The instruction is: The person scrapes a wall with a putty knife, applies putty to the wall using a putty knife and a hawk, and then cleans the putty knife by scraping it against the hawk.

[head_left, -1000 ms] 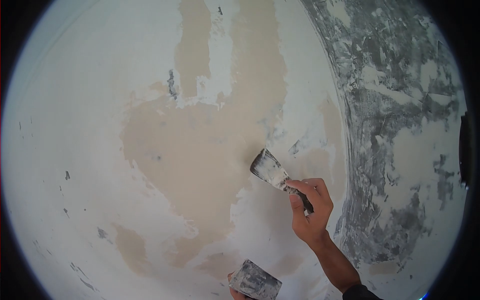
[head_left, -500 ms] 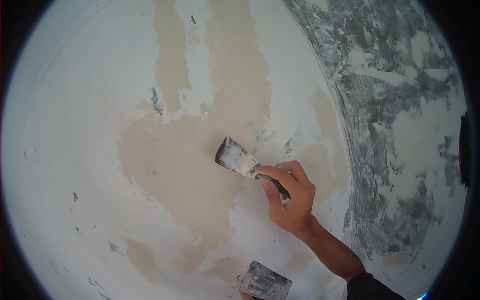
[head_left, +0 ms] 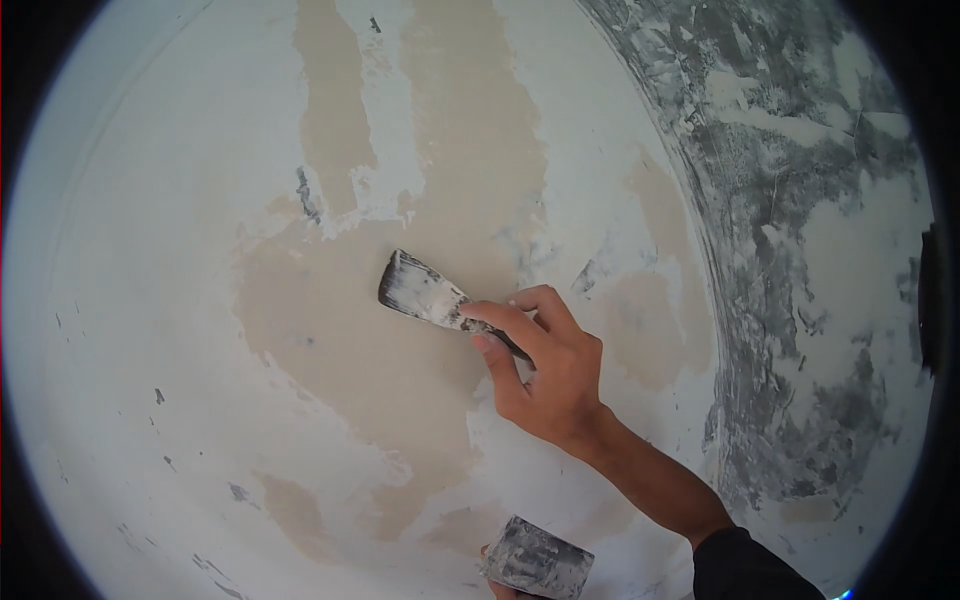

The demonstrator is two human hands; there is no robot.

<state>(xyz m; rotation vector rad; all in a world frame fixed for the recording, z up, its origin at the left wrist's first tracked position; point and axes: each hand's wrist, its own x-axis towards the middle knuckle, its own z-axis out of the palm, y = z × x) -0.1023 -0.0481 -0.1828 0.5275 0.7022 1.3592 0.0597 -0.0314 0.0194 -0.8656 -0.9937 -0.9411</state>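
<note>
My right hand point(head_left: 555, 365) is closed round the dark handle of a putty knife point(head_left: 425, 292). The knife's broad blade, smeared with white and dark filler, points up and left over the beige patch point(head_left: 350, 300) of the wall. At the bottom edge, a wide rectangular scraper point(head_left: 540, 560) is coated with grey and white residue. Only a few fingers of my left hand point(head_left: 498, 588) show, gripping it from behind at its left side.
A white wall surface point(head_left: 150, 280) surrounds the beige patches. On the right, beyond a curved edge, lies a mottled grey and white area point(head_left: 770, 200). A dark object point(head_left: 930, 300) stands at the far right edge.
My right hand and the putty knife have moved left and slightly up across the beige patch. The scraper is slightly farther right in view.
</note>
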